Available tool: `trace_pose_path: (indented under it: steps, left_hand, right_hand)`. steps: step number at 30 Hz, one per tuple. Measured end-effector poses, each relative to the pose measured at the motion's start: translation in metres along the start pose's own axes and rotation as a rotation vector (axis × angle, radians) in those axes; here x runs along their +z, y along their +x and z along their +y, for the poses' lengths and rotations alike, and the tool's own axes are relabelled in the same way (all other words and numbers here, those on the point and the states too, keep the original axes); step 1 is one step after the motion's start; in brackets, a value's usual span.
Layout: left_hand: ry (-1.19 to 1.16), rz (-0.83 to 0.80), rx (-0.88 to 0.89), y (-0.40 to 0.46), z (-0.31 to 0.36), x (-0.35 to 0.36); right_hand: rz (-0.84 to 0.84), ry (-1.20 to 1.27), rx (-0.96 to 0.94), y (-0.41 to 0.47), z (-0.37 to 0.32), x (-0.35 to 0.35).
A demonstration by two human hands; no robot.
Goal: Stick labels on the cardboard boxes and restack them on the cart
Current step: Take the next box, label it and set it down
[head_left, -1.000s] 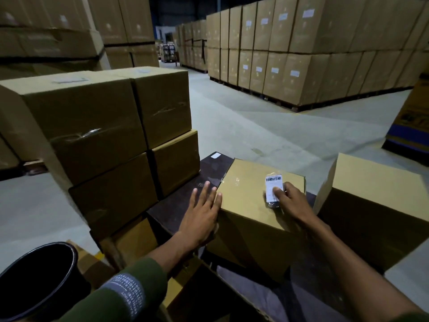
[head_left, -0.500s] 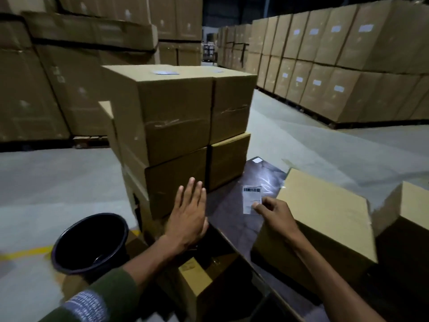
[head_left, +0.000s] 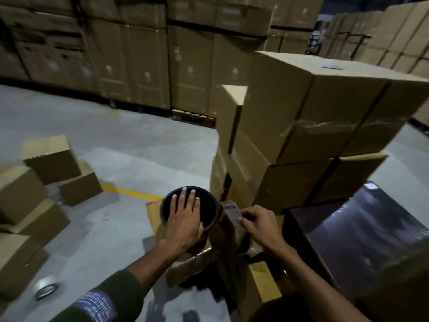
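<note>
So the left hand [head_left: 183, 219] is flat, fingers straight, over the mouth of the round black plastic bucket [head_left: 210, 213], probably steadying it or reaching in. The right hand [head_left: 260, 225] pinches a small white label slip [head_left: 231, 210] just right of the bucket's rim, I'd guess to dump the backing in there, though it's too blurry to tell. Hands are near each other but not touching.

The stack of brown cardboard boxes [head_left: 308, 135] sits on the dark cart deck [head_left: 362, 231], far right of the hands. More loose cardboard boxes [head_left: 51, 159] and a tape roll [head_left: 45, 288] are on the floor at left.

Versus half a second ago: the view has swung left, the left hand went from the stack's side to the bucket, and the label moved from over the deck to the rim.
</note>
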State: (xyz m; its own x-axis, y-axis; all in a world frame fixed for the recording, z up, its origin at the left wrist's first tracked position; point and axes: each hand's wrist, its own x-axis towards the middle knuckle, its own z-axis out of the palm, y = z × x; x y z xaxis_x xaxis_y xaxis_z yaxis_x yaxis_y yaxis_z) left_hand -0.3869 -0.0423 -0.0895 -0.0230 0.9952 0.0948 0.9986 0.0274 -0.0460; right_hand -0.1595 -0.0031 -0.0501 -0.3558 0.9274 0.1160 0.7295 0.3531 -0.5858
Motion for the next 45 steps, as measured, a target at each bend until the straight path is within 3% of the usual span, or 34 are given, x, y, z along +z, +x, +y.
trace_pose_path:
  steps: [5, 10, 15, 21, 34, 45]
  left_hand:
    - [-0.033, 0.003, -0.096, -0.009, -0.059, 0.009]
    - [-0.037, 0.044, -0.138, -0.009, -0.087, 0.014]
    - [-0.036, 0.083, -0.134, -0.01, -0.096, 0.031]
    - [-0.058, 0.007, -0.088, -0.01, -0.087, 0.046]
    - [0.0, 0.043, 0.143, -0.015, 0.026, 0.003]
    - [-0.026, 0.154, 0.424, -0.052, 0.17, -0.065]
  right_hand:
    - [0.011, -0.099, -0.059, 0.06, -0.035, 0.05]
    - [0.14, -0.206, -0.084, 0.111, -0.063, 0.07]
    - [0.007, -0.248, -0.045, 0.122, -0.062, 0.1]
    - [-0.035, -0.151, -0.003, 0.085, -0.032, 0.11]
    - [0.136, -0.135, -0.058, -0.012, 0.013, 0.018]
    - [0.441, -0.193, 0.123, -0.138, 0.069, -0.099]
